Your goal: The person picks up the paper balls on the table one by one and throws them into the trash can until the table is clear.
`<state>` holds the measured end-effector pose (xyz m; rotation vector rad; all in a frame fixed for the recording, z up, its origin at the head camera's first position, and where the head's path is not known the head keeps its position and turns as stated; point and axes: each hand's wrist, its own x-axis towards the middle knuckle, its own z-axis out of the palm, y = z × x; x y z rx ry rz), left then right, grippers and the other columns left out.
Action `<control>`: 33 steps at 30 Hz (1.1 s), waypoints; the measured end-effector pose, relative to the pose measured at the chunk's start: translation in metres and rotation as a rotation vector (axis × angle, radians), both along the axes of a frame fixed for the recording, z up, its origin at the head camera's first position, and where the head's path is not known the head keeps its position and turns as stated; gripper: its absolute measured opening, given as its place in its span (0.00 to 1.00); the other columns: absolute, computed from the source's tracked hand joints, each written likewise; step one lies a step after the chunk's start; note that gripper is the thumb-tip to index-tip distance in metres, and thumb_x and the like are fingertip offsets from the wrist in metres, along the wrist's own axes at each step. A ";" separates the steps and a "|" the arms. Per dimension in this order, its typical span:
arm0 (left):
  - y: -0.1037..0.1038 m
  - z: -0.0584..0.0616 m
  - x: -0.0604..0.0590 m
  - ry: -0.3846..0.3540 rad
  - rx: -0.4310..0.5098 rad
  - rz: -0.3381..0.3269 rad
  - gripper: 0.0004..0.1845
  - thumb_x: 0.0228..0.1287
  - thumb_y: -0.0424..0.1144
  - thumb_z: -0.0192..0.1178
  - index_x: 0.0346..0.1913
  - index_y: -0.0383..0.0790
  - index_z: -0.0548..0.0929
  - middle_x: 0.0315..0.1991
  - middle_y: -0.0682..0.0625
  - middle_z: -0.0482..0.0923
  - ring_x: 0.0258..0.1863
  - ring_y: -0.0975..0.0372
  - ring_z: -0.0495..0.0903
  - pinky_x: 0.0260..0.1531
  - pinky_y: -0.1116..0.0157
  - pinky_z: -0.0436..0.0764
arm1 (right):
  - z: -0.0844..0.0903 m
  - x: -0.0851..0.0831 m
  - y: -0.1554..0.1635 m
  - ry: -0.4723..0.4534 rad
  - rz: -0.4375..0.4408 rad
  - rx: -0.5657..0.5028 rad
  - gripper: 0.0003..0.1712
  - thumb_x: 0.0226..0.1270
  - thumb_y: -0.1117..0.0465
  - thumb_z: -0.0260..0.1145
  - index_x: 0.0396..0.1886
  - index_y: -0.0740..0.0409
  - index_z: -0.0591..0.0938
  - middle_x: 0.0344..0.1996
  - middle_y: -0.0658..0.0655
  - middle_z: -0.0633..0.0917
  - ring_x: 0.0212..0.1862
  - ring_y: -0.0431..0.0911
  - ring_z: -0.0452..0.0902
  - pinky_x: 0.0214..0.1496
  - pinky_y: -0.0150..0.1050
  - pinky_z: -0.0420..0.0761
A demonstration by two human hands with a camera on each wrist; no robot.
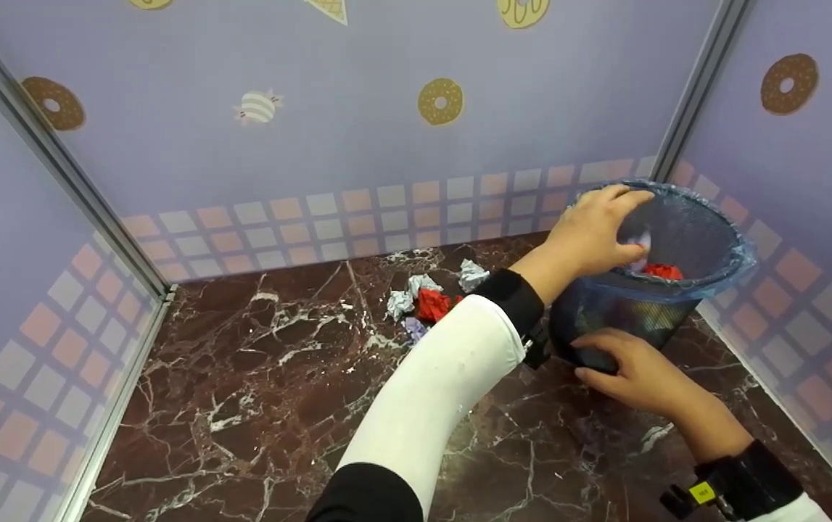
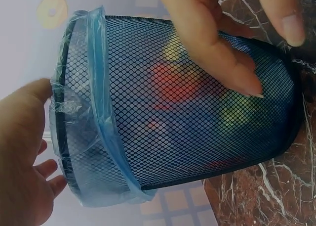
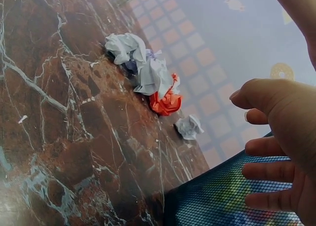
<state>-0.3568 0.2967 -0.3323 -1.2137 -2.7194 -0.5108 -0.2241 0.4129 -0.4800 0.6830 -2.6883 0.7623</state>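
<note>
Holding your tilted mesh bin (image 1: 648, 304): left hand (image 1: 593, 235) spread open on its rim, right hand (image 1: 629, 373) flat against its base.

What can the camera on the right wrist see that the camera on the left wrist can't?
Only the right wrist view shows the crumpled paper balls lying on the marble floor, white ones and a red one. Only the left wrist view shows the blue bag liner folded over the bin's rim, and coloured scraps dimly through the mesh. Both show the black mesh bin and the right hand resting against its side.
</note>
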 end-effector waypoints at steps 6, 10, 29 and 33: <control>-0.009 -0.002 -0.002 0.003 -0.056 0.016 0.40 0.60 0.71 0.52 0.74 0.76 0.50 0.76 0.64 0.47 0.75 0.65 0.49 0.71 0.58 0.59 | 0.003 0.002 0.001 -0.013 -0.013 0.001 0.22 0.61 0.50 0.71 0.55 0.43 0.81 0.55 0.50 0.80 0.57 0.47 0.76 0.56 0.51 0.76; -0.027 -0.002 -0.010 0.032 -0.076 0.027 0.40 0.60 0.72 0.50 0.74 0.75 0.50 0.76 0.63 0.48 0.74 0.63 0.50 0.70 0.57 0.61 | 0.006 0.000 -0.001 -0.038 -0.016 -0.004 0.22 0.62 0.49 0.70 0.56 0.41 0.80 0.56 0.51 0.79 0.58 0.48 0.75 0.56 0.53 0.76; -0.185 -0.095 -0.040 0.002 -0.055 0.094 0.31 0.60 0.61 0.61 0.64 0.55 0.74 0.59 0.55 0.73 0.56 0.59 0.71 0.57 0.57 0.74 | -0.002 -0.032 -0.064 0.056 0.124 -0.006 0.23 0.60 0.48 0.71 0.55 0.45 0.81 0.54 0.51 0.80 0.57 0.46 0.75 0.60 0.49 0.75; -0.206 -0.133 -0.022 -0.003 -0.067 0.056 0.25 0.58 0.58 0.63 0.56 0.52 0.80 0.47 0.57 0.75 0.45 0.62 0.72 0.47 0.62 0.77 | -0.013 -0.032 -0.079 0.076 0.160 0.000 0.23 0.59 0.49 0.71 0.54 0.48 0.82 0.52 0.50 0.81 0.57 0.45 0.75 0.60 0.47 0.75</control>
